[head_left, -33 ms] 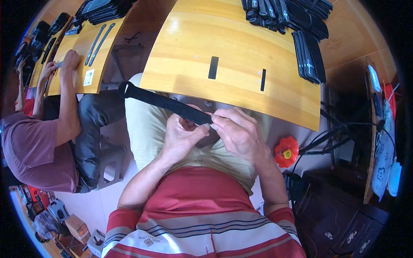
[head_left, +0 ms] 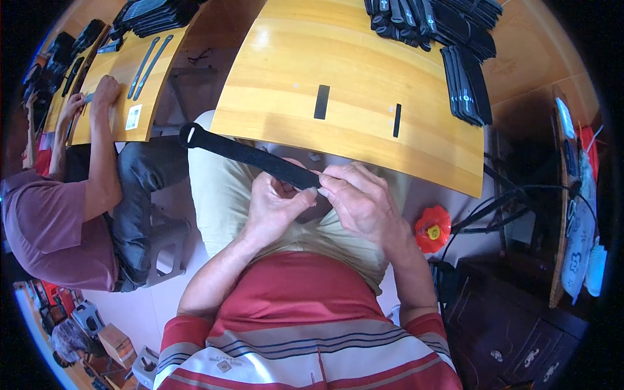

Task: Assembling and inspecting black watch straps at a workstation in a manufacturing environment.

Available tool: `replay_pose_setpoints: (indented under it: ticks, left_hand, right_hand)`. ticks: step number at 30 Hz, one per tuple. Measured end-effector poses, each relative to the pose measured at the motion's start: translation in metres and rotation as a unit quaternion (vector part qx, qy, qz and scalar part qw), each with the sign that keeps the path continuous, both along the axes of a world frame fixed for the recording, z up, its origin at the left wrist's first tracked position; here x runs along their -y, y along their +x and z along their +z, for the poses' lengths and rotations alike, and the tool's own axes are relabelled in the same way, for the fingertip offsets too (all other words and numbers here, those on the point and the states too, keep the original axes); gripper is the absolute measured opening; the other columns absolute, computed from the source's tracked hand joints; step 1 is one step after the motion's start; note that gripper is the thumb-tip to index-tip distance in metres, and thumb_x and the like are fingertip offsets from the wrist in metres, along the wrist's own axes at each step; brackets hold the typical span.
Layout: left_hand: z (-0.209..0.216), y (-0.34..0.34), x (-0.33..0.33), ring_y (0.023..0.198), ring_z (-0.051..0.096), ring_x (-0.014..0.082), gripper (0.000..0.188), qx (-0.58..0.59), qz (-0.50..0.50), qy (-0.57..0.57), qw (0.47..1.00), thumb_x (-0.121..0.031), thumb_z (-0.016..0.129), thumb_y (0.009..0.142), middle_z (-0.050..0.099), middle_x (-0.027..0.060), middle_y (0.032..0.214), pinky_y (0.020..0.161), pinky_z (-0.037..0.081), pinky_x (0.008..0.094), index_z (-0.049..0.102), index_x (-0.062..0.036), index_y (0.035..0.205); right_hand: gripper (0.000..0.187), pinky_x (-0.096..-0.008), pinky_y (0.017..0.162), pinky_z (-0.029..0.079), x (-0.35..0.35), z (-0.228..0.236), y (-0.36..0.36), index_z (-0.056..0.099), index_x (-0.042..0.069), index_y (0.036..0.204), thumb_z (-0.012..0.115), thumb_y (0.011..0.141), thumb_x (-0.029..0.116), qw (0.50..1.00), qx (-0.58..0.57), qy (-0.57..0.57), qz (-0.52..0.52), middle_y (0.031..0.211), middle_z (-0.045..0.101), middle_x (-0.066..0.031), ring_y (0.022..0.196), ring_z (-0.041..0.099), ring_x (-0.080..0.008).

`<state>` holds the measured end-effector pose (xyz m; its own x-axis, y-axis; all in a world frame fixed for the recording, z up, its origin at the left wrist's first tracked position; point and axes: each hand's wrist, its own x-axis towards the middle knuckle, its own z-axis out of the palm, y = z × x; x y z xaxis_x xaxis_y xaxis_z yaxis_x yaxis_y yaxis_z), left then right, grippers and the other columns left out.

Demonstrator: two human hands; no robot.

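Observation:
A black fabric strap (head_left: 244, 155) slants over my lap, its rounded end with a small slot pointing up and to the left. My left hand (head_left: 276, 198) grips its lower right end from beneath, thumb on the edge. At that same end, my right hand (head_left: 357, 198) pinches the strap with thumb and fingertips; the very tip is hidden by the fingers. On the wooden table (head_left: 273, 65) just beyond, a short black strip (head_left: 322, 102) and a narrower black strip (head_left: 398, 121) lie flat and apart.
Stacks of folded black straps (head_left: 467, 84) sit along the table's right side. At left, a co-worker (head_left: 58, 227) handles something small at another table, where two thin straps (head_left: 154, 67) lie. A red flower-shaped object (head_left: 433, 230) and black cables (head_left: 507, 195) are at right.

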<state>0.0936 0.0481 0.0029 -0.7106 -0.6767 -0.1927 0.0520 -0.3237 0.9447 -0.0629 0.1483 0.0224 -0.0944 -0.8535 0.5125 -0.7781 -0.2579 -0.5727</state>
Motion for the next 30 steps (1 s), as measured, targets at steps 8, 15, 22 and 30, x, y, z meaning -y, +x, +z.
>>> replay_pose_setpoints:
  ticks: [8,15,22,30]
  left_hand:
    - [-0.003,0.007,-0.005,0.080,0.062,0.0097,0.023,0.025,-0.034,0.008,0.999,0.006,0.067,0.083,0.062,0.0047,0.092,0.072,0.056,0.0237,0.055,0.0011,0.103]
    - [-0.006,0.007,-0.008,0.081,0.063,0.0103,0.021,0.004,-0.036,0.027,0.999,0.008,0.065,0.083,0.065,0.0061,0.093,0.071,0.056,0.0246,0.057,0.0006,0.101]
    - [-0.009,0.006,-0.007,0.082,0.063,0.0098,0.021,0.011,-0.039,0.002,0.999,0.008,0.065,0.082,0.065,0.0051,0.093,0.072,0.056,0.0245,0.058,0.0008,0.101]
    - [-0.010,0.006,-0.013,0.083,0.061,0.0076,0.021,0.050,-0.032,-0.040,0.997,0.006,0.067,0.082,0.063,0.0028,0.092,0.073,0.053,0.0241,0.058,-0.0001,0.100]
  right_hand:
    - [0.016,-0.0385,0.071,0.056,-0.004,-0.002,-0.001,0.067,-0.005,0.094,0.066,0.080,0.002,0.996,-0.051,0.069,0.036,0.096,0.066,-0.0161,0.086,0.066,-0.0292]
    - [0.021,-0.0386,0.069,0.056,-0.006,-0.004,-0.011,0.067,-0.005,0.093,0.074,0.073,-0.003,0.994,0.028,0.069,0.082,0.092,0.067,-0.0180,0.081,0.068,-0.0323]
    - [0.017,-0.0382,0.069,0.056,-0.009,0.000,-0.007,0.068,-0.005,0.091,0.073,0.075,-0.001,0.994,-0.001,0.092,0.066,0.091,0.068,-0.0180,0.081,0.068,-0.0314]
    - [0.013,-0.0368,0.062,0.057,-0.008,-0.005,0.000,0.068,-0.004,0.086,0.070,0.073,-0.001,0.995,-0.046,0.083,0.041,0.084,0.069,-0.0165,0.073,0.070,-0.0298]
